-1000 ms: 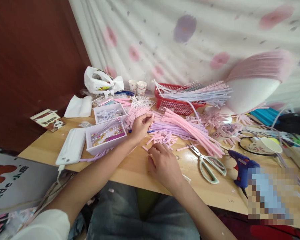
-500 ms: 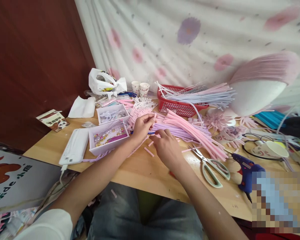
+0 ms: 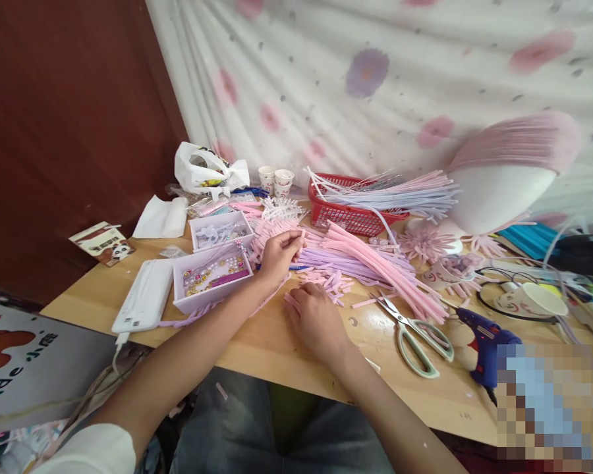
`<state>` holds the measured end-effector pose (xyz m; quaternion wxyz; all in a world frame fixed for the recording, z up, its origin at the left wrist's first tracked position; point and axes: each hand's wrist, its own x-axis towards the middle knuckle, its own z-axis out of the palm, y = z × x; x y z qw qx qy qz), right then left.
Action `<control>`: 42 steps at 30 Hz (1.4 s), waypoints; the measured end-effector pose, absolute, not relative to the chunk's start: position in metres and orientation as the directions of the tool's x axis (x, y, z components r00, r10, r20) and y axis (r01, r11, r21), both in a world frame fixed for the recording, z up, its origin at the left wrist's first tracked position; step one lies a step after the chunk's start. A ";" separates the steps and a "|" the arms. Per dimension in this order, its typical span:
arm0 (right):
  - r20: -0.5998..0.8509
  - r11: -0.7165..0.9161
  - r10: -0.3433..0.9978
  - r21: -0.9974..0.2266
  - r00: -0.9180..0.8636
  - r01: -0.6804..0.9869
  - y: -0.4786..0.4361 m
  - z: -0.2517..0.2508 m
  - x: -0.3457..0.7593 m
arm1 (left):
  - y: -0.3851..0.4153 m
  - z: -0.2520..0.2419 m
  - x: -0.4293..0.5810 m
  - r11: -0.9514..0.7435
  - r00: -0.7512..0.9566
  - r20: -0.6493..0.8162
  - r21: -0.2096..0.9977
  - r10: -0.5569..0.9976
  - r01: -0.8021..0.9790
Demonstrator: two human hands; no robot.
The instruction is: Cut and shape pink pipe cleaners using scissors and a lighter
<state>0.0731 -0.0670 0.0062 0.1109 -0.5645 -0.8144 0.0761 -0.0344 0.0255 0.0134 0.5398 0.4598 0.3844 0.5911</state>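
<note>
My left hand [image 3: 281, 257] is raised a little over the table, thumb and fingers pinched round a short pink pipe cleaner piece [image 3: 302, 238] whose tip sticks up. Lower and to the right, my right hand [image 3: 319, 315] rests at the tabletop with curled fingers closed on short pink pipe cleaner pieces [image 3: 291, 301]; how many is partly hidden. Just beyond it lies a small pile of cut pink and lilac pieces [image 3: 329, 282]. Long pink pipe cleaners [image 3: 380, 266] and lilac ones [image 3: 348, 261] lie in bundles behind. Scissors [image 3: 415, 332] with pale green handles lie partly open to the right.
Two white boxes of beads and trinkets [image 3: 178, 289] and a white power bank [image 3: 141, 296] stand left. A red basket [image 3: 346, 220] of pipe cleaners is at the back. Right are a blue glue gun [image 3: 491, 339], paper cup [image 3: 531, 301] and white head form [image 3: 504, 191].
My right hand has come down and nearer to me, onto loose pink pieces, uncovering the cut pile. My left hand keeps its pinch, nearly in place. The view has tilted slightly.
</note>
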 end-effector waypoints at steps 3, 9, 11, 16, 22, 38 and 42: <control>0.072 0.394 0.919 -0.200 -0.388 0.897 -0.069 0.000 0.074 | 0.025 0.012 -0.034 -0.121 0.005 0.128 0.948 0.992 -0.295; 0.133 0.481 0.877 -0.223 -0.462 0.848 -0.072 -0.004 0.079 | 0.027 0.011 -0.035 -0.124 0.015 0.133 0.956 0.991 -0.266; 0.220 0.490 0.870 -0.292 -0.440 0.822 -0.074 0.000 0.087 | 0.028 0.011 -0.035 -0.146 0.005 0.152 0.958 0.988 -0.248; 0.231 0.359 0.928 -0.353 -0.291 0.864 -0.073 0.016 0.141 | 0.027 0.011 -0.035 -0.170 -0.005 0.174 0.958 0.985 -0.230; 0.043 0.391 0.912 -0.385 -0.407 0.836 -0.061 0.012 0.172 | 0.029 0.004 -0.032 -0.166 0.024 0.176 0.958 0.984 -0.232; 0.065 0.406 0.913 -0.091 -0.402 0.909 -0.040 0.016 0.175 | 0.028 -0.006 -0.029 -0.164 0.081 0.180 0.971 0.980 -0.174; 0.135 0.378 0.919 -0.042 -0.370 0.925 -0.024 0.010 0.156 | 0.029 -0.008 -0.029 -0.198 0.110 0.214 0.971 0.971 -0.137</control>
